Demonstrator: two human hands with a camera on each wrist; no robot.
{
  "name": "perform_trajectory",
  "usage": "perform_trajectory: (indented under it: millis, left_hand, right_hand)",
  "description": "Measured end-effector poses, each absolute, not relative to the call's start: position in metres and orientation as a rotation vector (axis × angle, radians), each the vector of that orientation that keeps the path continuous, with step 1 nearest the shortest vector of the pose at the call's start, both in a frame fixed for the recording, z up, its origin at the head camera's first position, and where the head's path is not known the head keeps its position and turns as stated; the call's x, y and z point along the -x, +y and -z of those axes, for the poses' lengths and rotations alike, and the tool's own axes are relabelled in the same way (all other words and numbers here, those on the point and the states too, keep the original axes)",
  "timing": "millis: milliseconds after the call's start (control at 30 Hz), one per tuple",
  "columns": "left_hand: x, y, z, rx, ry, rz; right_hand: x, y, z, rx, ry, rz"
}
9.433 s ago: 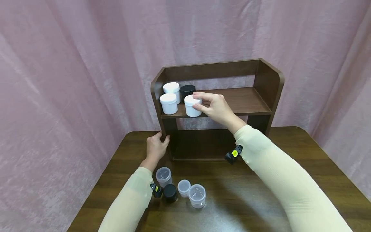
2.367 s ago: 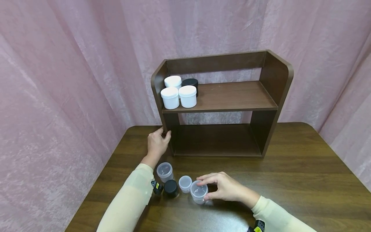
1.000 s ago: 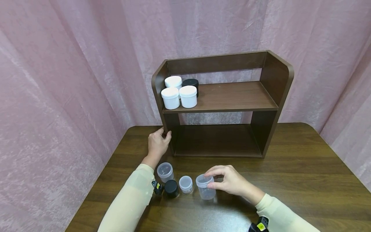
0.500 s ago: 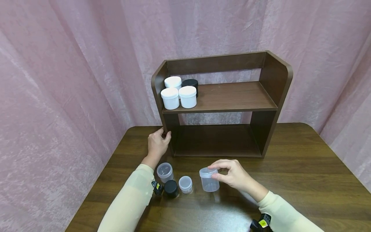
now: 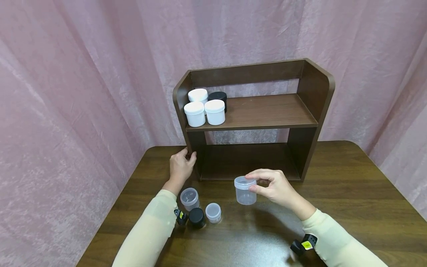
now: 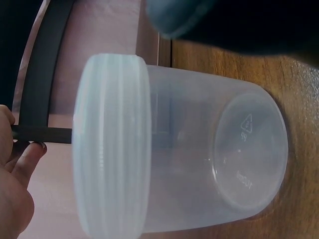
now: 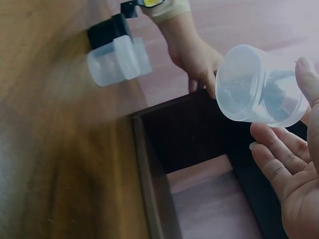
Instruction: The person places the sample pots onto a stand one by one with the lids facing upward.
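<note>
At about nine o'clock of the dark wooden shelf unit (image 5: 300, 111), the left hand (image 5: 181, 167) is gripping the foot of its left side panel, fingers curled round the edge. Below that hand, three small containers are standing on the table (image 5: 350, 193): a clear lidded jar (image 5: 189, 198), a black jar (image 5: 196, 217) at its five o'clock, and a small translucent jar (image 5: 213, 212) just beside the black one; the clear ones are looking empty. Up on the shelf's upper board, at its nine o'clock end, three white jars (image 5: 204, 107) and a black-lidded jar (image 5: 218, 98) are sitting bunched together, their contents hidden. Toward three o'clock, the right hand (image 5: 275, 187) is pinching a clear lidded tub (image 5: 245, 190) by its lid rim, holding it off the table in front of the lower opening. The tub is showing nothing inside.
</note>
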State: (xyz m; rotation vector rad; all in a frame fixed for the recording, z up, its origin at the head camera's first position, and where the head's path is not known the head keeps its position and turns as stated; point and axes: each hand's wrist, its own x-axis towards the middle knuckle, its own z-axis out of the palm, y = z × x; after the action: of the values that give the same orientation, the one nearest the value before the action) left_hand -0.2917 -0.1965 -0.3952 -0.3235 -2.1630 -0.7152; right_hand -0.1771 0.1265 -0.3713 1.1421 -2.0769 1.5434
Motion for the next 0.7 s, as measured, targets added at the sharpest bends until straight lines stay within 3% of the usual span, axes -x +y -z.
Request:
perform_trajectory:
  millis: [700]
  left_hand:
    - [0.289,-0.196,0.395,0.325,-2.174,0.727]
  right_hand:
    - [0.185,0.143,0.319,-1.093,-2.006,-1.491]
